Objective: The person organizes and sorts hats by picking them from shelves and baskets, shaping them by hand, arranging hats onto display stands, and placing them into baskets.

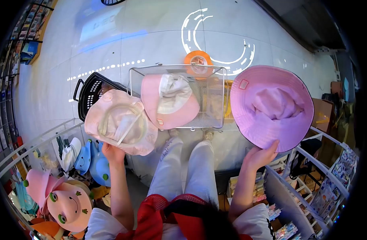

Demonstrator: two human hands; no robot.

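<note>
My left hand (112, 153) grips the lower brim of a pale pink sun hat (93, 108), its inside facing up; most of the fingers are hidden under the brim. My right hand (260, 158) pinches the bottom edge of a brighter pink bucket hat (247, 116), thumb on top and other fingers underneath. This hat is also turned inside up, with a small tag on its brim. Between the two, a pink cap (175, 116) with a white inner part rests in a metal mesh basket (213, 100), close to the left hat's edge.
Behind the left hat stands a black plastic basket (85, 98). An orange round object (199, 58) is at the mesh basket's far edge. Racks with white rails flank me, carrying a pink frog-face hat (69, 206), blue hats (98, 166) and, at right, small packaged goods (285, 232).
</note>
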